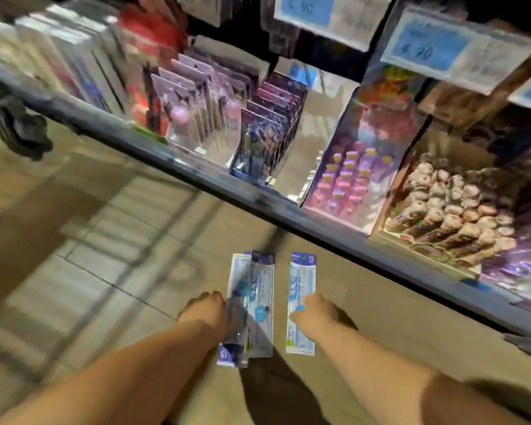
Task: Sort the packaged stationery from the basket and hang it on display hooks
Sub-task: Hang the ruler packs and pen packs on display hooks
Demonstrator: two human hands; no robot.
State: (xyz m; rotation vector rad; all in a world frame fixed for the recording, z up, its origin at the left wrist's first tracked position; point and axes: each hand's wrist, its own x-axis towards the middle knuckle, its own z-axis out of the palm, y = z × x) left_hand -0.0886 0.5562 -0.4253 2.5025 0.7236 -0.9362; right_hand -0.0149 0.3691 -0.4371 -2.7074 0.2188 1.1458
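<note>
Left hand (204, 312), right hand (316, 314), gripping blurred packs (301, 280)

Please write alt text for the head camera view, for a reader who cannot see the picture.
Seen from above, a person's left hand grips a small stack of long blue-and-white packs and the right hand holds one matching pack over a tiled floor. Ahead runs a shop shelf crowded with carded stationery, under blurred price tags.

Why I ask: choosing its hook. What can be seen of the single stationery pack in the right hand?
The single stationery pack is long, narrow and flat, pale blue and white, apparently plastic, with a dark header marked 15 at its far end. The right hand pinches its middle, holding it lengthwise above the floor.
</note>
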